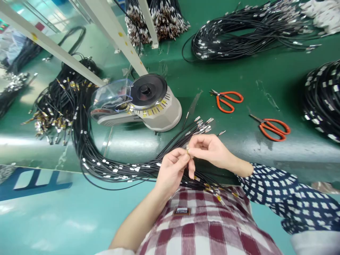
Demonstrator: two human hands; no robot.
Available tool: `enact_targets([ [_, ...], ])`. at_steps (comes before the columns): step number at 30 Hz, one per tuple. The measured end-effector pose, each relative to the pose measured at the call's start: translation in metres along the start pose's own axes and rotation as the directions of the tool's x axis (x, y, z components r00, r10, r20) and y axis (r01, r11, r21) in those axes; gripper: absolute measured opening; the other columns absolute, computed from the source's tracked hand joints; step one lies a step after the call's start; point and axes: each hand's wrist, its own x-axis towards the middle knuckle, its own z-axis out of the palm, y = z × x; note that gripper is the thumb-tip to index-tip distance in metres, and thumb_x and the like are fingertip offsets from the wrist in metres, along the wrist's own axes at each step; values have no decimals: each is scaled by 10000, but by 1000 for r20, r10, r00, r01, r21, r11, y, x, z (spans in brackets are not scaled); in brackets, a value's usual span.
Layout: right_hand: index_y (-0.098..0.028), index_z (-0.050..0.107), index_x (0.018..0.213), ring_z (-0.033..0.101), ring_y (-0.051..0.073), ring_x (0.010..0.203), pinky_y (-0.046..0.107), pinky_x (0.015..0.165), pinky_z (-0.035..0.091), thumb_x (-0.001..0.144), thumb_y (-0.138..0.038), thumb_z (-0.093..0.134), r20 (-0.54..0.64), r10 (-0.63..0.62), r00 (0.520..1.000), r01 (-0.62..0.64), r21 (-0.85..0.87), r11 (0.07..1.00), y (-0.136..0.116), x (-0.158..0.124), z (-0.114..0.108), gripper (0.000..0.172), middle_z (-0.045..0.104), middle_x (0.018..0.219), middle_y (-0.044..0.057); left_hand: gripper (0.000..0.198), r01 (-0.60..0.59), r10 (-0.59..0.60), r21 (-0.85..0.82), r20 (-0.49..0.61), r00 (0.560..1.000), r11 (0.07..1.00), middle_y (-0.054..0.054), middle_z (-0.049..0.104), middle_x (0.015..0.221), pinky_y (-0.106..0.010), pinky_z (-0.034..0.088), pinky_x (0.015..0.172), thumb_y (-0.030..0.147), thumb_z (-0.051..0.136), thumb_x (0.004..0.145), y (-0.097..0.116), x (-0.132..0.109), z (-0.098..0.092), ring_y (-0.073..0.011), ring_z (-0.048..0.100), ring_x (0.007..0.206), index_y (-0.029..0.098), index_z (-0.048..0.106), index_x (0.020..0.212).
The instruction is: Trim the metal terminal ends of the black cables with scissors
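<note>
My left hand (171, 170) and my right hand (211, 150) meet fingertip to fingertip above the table's front edge. Both pinch a small cable end (187, 148), pale with a touch of yellow tape; the fingers cover most of it. Beneath and around my hands runs a bundle of black cables (117, 170) with white labels. Some of its metal-tipped ends (205, 125) fan out behind my right hand. Other ends, with yellow tape (219, 198), hang over toward the checked apron (204, 226).
A round tape dispenser (162, 113) stands behind the bundle. Two orange-handled scissors, one nearer (276, 129) and one farther (230, 101), lie to the right. A cable coil (325, 101) sits far right, another cable bundle (212, 42) at the back. White posts (117, 32) rise at left.
</note>
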Motion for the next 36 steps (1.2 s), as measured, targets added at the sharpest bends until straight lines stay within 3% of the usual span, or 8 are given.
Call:
enact_targets([
  [2, -174, 599, 720, 524, 91, 546, 221, 526, 448, 782, -282, 674, -87, -53, 995, 38, -166, 985, -6, -7, 6, 146, 585, 623, -24, 255, -37, 37, 26, -32, 999, 999, 24, 672, 623, -179, 449, 399, 291, 818, 747, 0, -1, 1, -86, 577, 393, 153, 608, 795],
  [4, -182, 594, 708, 515, 90, 539, 219, 509, 439, 771, -224, 660, -154, -186, 970, 116, -379, 918, -11, -13, 11, 101, 584, 641, -18, 228, -85, 89, 69, -66, 994, 994, 32, 673, 667, -185, 464, 394, 244, 819, 742, -2, -2, 1, -84, 584, 398, 160, 619, 812],
  [7, -185, 599, 718, 536, 88, 558, 215, 520, 452, 787, -186, 643, -136, -311, 941, 195, -533, 823, -15, -19, 12, 82, 596, 693, -7, 169, -134, 149, 148, -98, 984, 980, 21, 678, 656, -220, 530, 477, 218, 781, 786, -5, -4, -1, -105, 632, 449, 152, 627, 772],
  [12, -174, 635, 789, 548, 79, 549, 208, 509, 456, 875, -248, 606, -49, -168, 985, 139, -362, 922, -12, -15, 5, 117, 622, 744, 5, 124, -152, 172, 178, -103, 980, 972, -7, 715, 662, -247, 547, 523, 227, 747, 822, -5, -7, -4, -136, 669, 486, 147, 652, 813],
  [18, -161, 636, 787, 581, 101, 599, 234, 587, 488, 819, -348, 716, 24, 26, 999, -25, -38, 999, -6, -4, -2, 206, 633, 685, -4, 99, -149, 164, 174, -73, 984, 973, -12, 725, 665, -254, 550, 562, 224, 704, 862, -3, -8, -3, -136, 674, 508, 148, 669, 808],
  [23, -156, 701, 808, 606, 102, 689, 232, 650, 499, 738, -320, 794, 135, 13, 991, -23, 68, 997, 3, 13, -10, 201, 641, 758, -12, 137, -144, 151, 139, -40, 988, 980, -21, 734, 665, -257, 544, 561, 257, 717, 852, -1, -5, -3, -140, 667, 495, 147, 664, 790],
  [32, -152, 618, 802, 495, 55, 522, 190, 464, 417, 821, -331, 710, 262, 14, 965, -14, 0, 1000, -2, 21, -13, 202, 603, 755, -18, 245, 55, -57, 19, 121, 991, 998, -16, 683, 564, -211, 464, 435, 343, 776, 796, 9, 6, -14, -124, 604, 396, 128, 664, 758],
  [36, -170, 607, 837, 541, 86, 596, 231, 541, 465, 915, -266, 566, 184, -106, 977, 162, -323, 932, 0, 16, -13, 130, 590, 859, 19, 270, 87, -86, 4, 138, 987, 996, 0, 640, 522, -197, 431, 423, 358, 787, 785, 10, 8, -16, -109, 578, 383, 124, 662, 736],
])
